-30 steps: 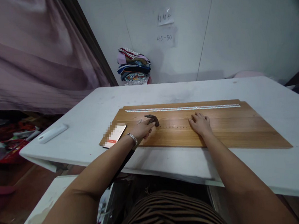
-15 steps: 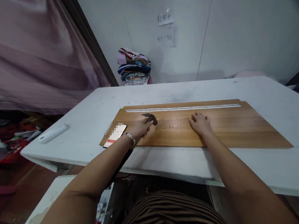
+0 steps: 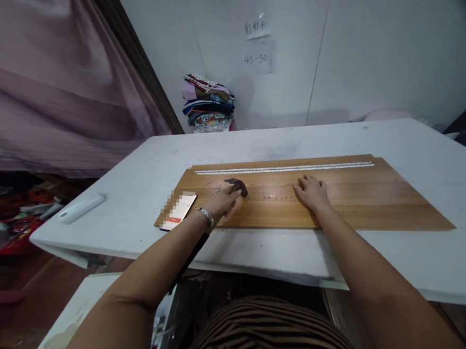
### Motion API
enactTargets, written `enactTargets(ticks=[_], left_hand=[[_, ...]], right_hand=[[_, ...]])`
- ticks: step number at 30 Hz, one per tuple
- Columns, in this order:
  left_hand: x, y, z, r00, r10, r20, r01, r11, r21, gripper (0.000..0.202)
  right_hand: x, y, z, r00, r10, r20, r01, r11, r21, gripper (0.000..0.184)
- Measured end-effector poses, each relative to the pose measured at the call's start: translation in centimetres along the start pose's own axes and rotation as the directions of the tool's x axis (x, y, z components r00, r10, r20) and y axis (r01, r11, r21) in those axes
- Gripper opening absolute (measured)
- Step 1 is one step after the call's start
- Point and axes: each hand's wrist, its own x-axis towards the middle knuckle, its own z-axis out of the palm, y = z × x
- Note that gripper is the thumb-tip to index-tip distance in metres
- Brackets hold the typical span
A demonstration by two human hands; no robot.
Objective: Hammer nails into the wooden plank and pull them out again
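My left hand (image 3: 223, 201) is closed around a claw hammer (image 3: 237, 186), its dark head low over the wooden board (image 3: 390, 201) and its handle running back under my forearm. To the right of the hammer head a row of small dark dots, which look like nail heads, crosses the board. My right hand (image 3: 312, 193) lies on the board at the right end of that row, fingers spread and holding nothing. A few loose nails (image 3: 217, 189) lie just beyond my left hand. Whether the hammer touches the board I cannot tell.
A tape measure strip (image 3: 285, 168) stretches along the board's far side. A phone (image 3: 179, 212) lies on its left end. The white table (image 3: 128, 188) also bears a white oblong object (image 3: 82, 208). Folded cloths (image 3: 209, 104) are stacked behind the table, near the wall.
My left hand and the hammer have shifted slightly right, and the loose nails show more clearly. My right hand stays in place on the board.
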Motion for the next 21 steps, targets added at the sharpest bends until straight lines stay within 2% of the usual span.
enactTargets(ticks=[9,21], left_hand=[[0.0,0.3,-1.1,1.0,-0.005,-0.021,0.005,1.0,-0.023,0.024],[0.0,0.1,0.1,1.0,-0.012,-0.004,0.012,1.0,0.004,0.016]], right_hand=[[0.0,0.0,0.0,1.0,-0.001,-0.004,0.001,1.0,0.005,0.037],[-0.1,-0.2,-0.2,1.0,0.006,0.002,-0.006,1.0,0.007,0.037]])
